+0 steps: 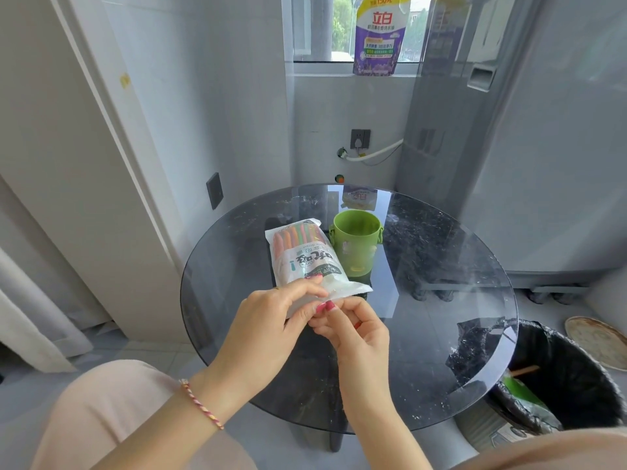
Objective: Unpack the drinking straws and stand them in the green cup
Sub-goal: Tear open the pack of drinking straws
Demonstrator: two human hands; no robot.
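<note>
- Two bare hands meet over a round, dark smoked-glass desk (441, 266), both working at the near end of a white plastic packet of coloured drinking straws (307, 259).
- The left hand (268, 323), with a braided pink-and-yellow bracelet (202, 403) on its wrist, has its fingers (305, 288) closed on the packet's near edge, thumb on top and the others curled beneath.
- The right hand (353, 329) pinches the same edge just beside the left, its fingers (342, 305) drawn tightly together on the plastic, with pink-painted nails showing.
- The packet is raised at its near end and slopes away from the person; whether its far end touches the glass cannot be told. It looks sealed, with orange, red and green straws visible through its clear far end.
- A green plastic cup (355, 244) with side handles stands upright on the desk just to the right of the packet's far end, its mouth open.
- A black-lined waste bin (556, 378) sits on the floor beyond the desk's right edge, with green and brown scraps inside.
- A purple-and-yellow detergent pouch (378, 35) stands on the window ledge behind the desk, well apart from the hands.
</note>
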